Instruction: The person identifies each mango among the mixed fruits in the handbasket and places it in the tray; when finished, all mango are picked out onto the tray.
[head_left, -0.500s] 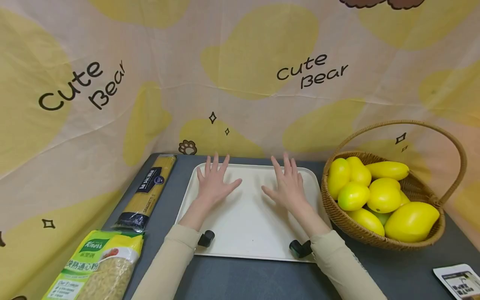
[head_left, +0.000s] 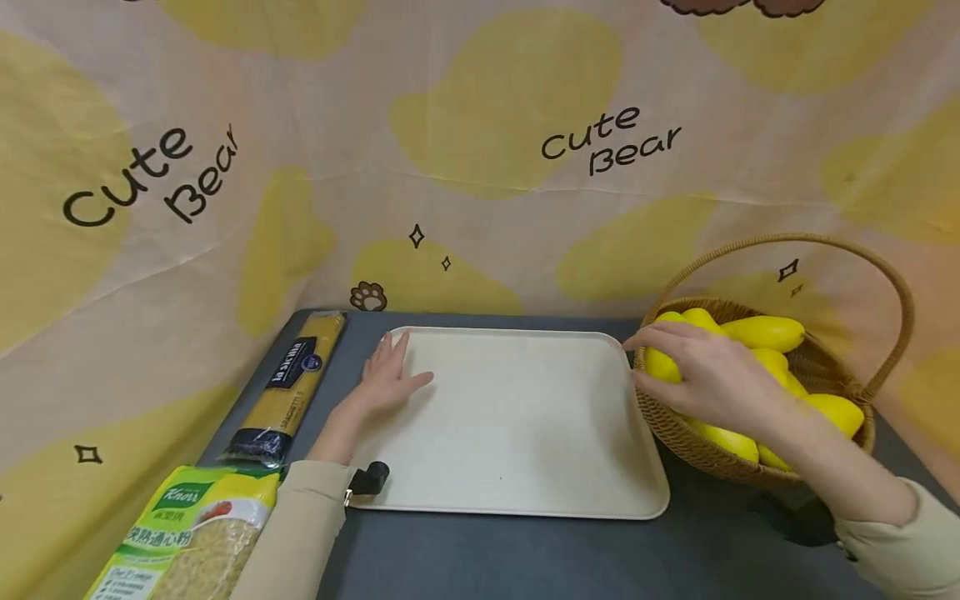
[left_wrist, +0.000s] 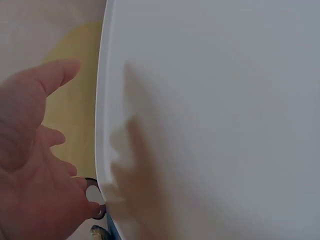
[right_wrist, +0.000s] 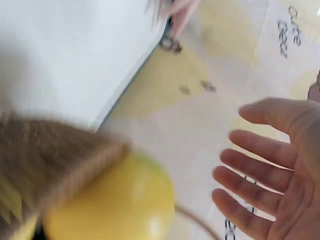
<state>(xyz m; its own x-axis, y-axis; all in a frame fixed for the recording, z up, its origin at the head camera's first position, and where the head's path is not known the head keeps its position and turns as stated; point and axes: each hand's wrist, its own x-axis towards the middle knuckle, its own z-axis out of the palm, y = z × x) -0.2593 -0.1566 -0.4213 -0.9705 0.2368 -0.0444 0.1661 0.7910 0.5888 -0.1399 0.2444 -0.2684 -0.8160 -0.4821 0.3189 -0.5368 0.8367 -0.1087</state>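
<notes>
Okay, hands well apart, both empty: left hand (head_left: pixel 384 385) over the tray (head_left: pixel 510 417)'s left edge, right hand (head_left: pixel 705 375) by the basket (head_left: pixel 677 433). Basket, right of tray, looks stiff, probably heavyish with yellow fruit (head_left: pixel 765 333); grip the handle (head_left: pixel 817 239).

You're facing a dark grey worktop (head_left: pixel 495 557) that is carrying a white tray (head_left: pixel 517 417) centrally, a spaghetti pack (head_left: pixel 288 392) and Knorr bag (head_left: pixel 187 533) leftward, and a wicker basket (head_left: pixel 821 368) rightward.
</notes>
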